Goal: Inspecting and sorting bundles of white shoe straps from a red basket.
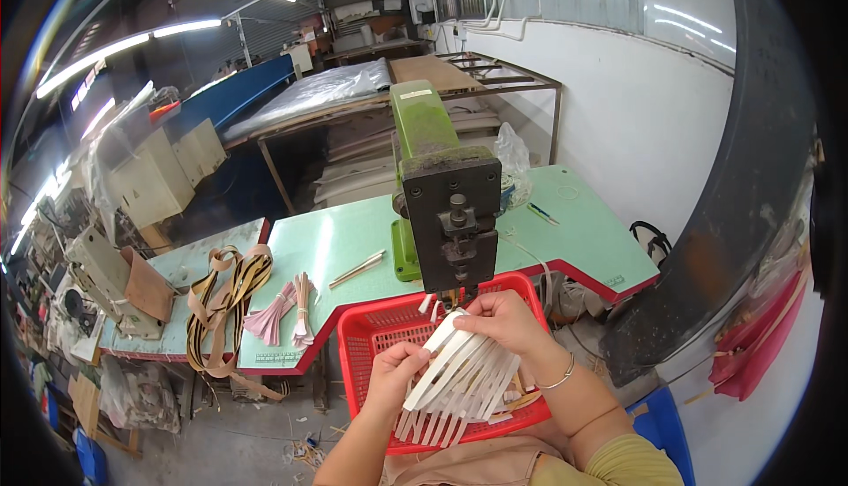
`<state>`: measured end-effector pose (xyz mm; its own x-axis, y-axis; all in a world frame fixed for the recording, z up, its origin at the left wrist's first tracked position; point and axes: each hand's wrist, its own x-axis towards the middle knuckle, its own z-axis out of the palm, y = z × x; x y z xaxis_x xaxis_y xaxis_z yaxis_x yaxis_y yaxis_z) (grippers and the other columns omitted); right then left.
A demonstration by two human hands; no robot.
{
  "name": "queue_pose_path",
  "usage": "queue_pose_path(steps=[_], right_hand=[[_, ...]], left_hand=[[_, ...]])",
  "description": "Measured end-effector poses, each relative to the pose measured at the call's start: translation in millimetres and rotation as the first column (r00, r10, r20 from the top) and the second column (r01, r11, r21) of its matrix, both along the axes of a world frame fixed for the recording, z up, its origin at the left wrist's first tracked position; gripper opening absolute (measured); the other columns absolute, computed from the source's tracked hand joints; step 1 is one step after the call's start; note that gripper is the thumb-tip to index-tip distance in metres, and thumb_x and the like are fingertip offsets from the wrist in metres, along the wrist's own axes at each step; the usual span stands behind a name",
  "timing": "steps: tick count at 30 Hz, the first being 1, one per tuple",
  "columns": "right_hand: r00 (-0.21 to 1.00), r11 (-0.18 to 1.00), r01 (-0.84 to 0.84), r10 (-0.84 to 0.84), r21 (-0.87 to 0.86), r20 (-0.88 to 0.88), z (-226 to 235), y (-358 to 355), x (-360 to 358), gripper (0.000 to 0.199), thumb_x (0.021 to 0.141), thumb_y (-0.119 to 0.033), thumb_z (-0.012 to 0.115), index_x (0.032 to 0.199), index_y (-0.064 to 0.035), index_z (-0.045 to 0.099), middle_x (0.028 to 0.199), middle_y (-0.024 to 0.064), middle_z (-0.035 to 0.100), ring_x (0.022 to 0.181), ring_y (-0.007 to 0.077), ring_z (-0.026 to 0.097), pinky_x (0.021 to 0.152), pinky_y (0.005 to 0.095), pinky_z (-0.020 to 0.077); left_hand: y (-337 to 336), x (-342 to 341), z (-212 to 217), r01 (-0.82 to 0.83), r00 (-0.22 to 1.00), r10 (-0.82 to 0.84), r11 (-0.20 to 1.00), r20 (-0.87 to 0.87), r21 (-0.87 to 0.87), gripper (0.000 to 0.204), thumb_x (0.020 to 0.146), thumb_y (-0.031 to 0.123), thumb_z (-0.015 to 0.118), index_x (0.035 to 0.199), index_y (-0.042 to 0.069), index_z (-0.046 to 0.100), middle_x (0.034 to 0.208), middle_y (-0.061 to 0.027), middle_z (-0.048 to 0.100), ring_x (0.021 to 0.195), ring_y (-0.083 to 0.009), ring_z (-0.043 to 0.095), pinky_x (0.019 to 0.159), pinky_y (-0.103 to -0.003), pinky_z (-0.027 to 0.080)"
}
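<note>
A fan of white strips [453, 376] hangs between my hands over a red plastic basket [357, 331]. My left hand [395, 378] is closed, pinching the left side of the fan with thumb and fingers. Just beneath the head of a green machine [424, 120], my right hand [510, 319] pinches the upper end of the strips. The machine's dark front plate [450, 212] hides part of the working point, and the tool's contact with the strips cannot be made out. More pale strips lie in the basket below.
A light green table [340, 239] with a red edge surrounds the machine. Left on it lie pink strip bundles [272, 314], striped bands [228, 287] and thin sticks [358, 269]. Pens [542, 213] lie at right. A dark pillar [707, 283] stands close on the right.
</note>
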<state>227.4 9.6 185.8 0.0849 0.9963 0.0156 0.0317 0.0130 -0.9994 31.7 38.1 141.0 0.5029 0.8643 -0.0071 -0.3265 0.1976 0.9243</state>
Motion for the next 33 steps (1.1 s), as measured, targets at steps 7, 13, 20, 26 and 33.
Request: queue_pose_path(steps=[7,13,20,26,33], right_hand=[[0.991,0.998,-0.054,0.056,-0.023,0.124,11.9,3.5,6.8,0.022,0.067,-0.016,0.071,0.074,0.0021,0.061,0.066,0.0054,0.06,0.059,0.0081,0.055,0.053,0.02,0.0426],[0.979,0.998,-0.062,0.061,0.002,0.194,18.3,6.4,9.7,0.029,0.062,-0.018,0.074,0.077,0.0027,0.06,0.069,0.0055,0.06,0.061,0.0083,0.055,0.054,0.0207,0.0418],[0.967,0.989,-0.12,0.096,0.087,0.234,29.8,12.2,11.7,0.036,0.058,-0.015,0.075,0.084,0.0036,0.059,0.07,0.0047,0.059,0.06,0.0084,0.054,0.055,0.0203,0.0422],[0.978,0.971,-0.175,0.151,0.165,0.144,25.1,15.5,17.5,0.032,0.06,-0.007,0.073,0.087,-0.0001,0.058,0.074,0.0038,0.059,0.062,0.0079,0.054,0.056,0.0211,0.0434],[0.925,0.946,0.321,-0.304,0.041,-0.227,-91.1,0.0,19.9,0.036,0.084,-0.03,0.051,0.059,-0.0046,0.05,0.052,-0.0001,0.048,0.044,0.0082,0.042,0.044,0.0221,0.036]], left_hand=[[-11.0,4.6,-9.6,0.036,0.999,-0.036,0.999,0.039,0.01,0.008,0.08,0.011,0.057,0.076,0.004,0.056,0.065,-0.0008,0.055,0.056,-0.0059,0.048,0.053,-0.019,0.039],[-12.3,5.1,-10.8,0.089,0.995,-0.091,0.995,0.034,0.052,0.007,0.08,0.009,0.056,0.077,0.003,0.055,0.067,-0.0014,0.056,0.06,-0.0067,0.049,0.055,-0.02,0.04],[14.0,13.8,-0.1,0.155,0.986,-0.148,0.982,-0.071,0.112,0.013,0.08,0.016,0.058,0.085,0.004,0.059,0.066,0.0053,0.051,0.057,-0.0021,0.043,0.05,-0.016,0.033],[32.4,32.9,20.0,0.186,0.971,-0.171,0.979,-0.169,0.078,0.013,0.076,0.014,0.063,0.079,0.001,0.062,0.06,0.0027,0.052,0.049,-0.0026,0.042,0.044,-0.017,0.031],[19.8,41.4,14.5,0.011,0.99,0.011,0.988,-0.138,0.155,0.012,0.075,0.012,0.063,0.077,0.001,0.062,0.063,0.003,0.055,0.055,-0.0027,0.046,0.05,-0.018,0.036]])
